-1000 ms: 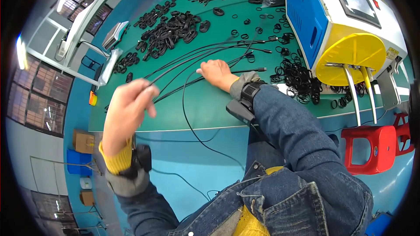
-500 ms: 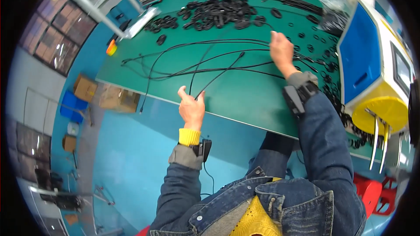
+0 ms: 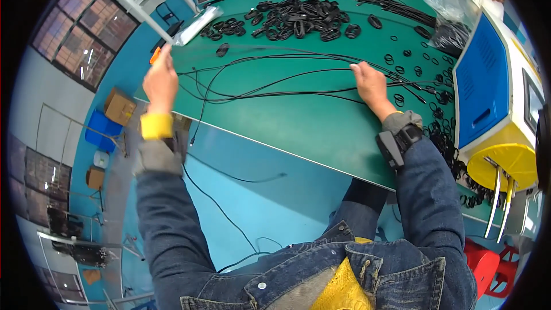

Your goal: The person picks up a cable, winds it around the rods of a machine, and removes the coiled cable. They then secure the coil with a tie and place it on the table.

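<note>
Black cables [image 3: 275,77] lie fanned in long loops across the green table [image 3: 310,126], one end trailing off the near edge. The left hand [image 3: 160,83] is raised at the table's left corner, fingers curled around cable ends. The right hand [image 3: 372,85] presses flat on the strands, fingers spread. Coiled black rings [image 3: 298,14] are heaped beyond; a blue-and-yellow machine [image 3: 493,97] stands right.
</note>
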`<state>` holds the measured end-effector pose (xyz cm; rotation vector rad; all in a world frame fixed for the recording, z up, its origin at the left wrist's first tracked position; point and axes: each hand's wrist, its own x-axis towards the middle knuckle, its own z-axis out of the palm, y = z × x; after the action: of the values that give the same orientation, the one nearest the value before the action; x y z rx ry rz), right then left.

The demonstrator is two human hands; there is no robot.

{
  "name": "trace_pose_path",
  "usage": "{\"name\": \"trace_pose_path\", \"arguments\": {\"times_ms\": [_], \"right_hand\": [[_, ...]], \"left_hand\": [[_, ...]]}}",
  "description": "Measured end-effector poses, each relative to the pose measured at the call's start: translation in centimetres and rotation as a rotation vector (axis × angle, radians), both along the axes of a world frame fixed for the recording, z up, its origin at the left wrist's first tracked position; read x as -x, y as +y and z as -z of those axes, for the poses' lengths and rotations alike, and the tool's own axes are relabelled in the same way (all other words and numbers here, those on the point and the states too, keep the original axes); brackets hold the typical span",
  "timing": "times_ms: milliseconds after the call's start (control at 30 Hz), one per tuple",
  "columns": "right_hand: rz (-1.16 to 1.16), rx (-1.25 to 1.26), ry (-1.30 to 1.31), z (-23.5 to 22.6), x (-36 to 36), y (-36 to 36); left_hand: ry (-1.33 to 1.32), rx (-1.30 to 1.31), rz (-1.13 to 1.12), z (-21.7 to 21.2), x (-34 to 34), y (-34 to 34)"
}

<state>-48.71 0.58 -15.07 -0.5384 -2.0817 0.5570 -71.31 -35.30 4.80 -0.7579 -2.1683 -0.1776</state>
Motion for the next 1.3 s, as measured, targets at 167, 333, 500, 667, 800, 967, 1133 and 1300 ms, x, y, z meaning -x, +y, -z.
{"name": "trace_pose_path", "arguments": {"times_ms": [167, 333, 500, 667, 800, 967, 1133, 1300], "right_hand": [[-0.094, -0.023, 0.18, 1.7, -0.2, -1.3], [-0.126, 0.13, -0.01, -1.9, -7.9, -1.4], [-0.135, 0.027, 0.125, -6.0, -15.7, -5.3], [-0.2, -0.194, -0.019, -7.9, -23.7, -7.1], [-0.206, -0.21, -0.331, -7.1, -32.2, -7.4], [-0.172, -0.038, -0.767, -2.9, -45.8, -6.2], [0.011, 0.001, -0.766, -3.8, -56.3, -5.4], [0.304, -0.159, -0.242, -6.7, -63.9, -3.7]], "left_hand": [[-0.083, 0.207, 0.026, -1.5, 7.2, 3.6], [-0.256, 0.246, 0.238, 0.5, -3.3, 10.4], [-0.32, 0.064, 0.603, 1.5, -17.5, 9.3], [-0.553, -0.037, 0.882, 1.4, -31.4, 7.9], [-0.885, -0.101, 0.866, 3.1, -35.9, 8.5], [-1.312, 0.529, 0.849, 10.1, -42.9, 13.6], [-1.543, 0.752, 1.158, 12.4, -55.0, 22.0], [-1.512, 0.435, 1.579, 11.1, -65.0, 28.3]]}}
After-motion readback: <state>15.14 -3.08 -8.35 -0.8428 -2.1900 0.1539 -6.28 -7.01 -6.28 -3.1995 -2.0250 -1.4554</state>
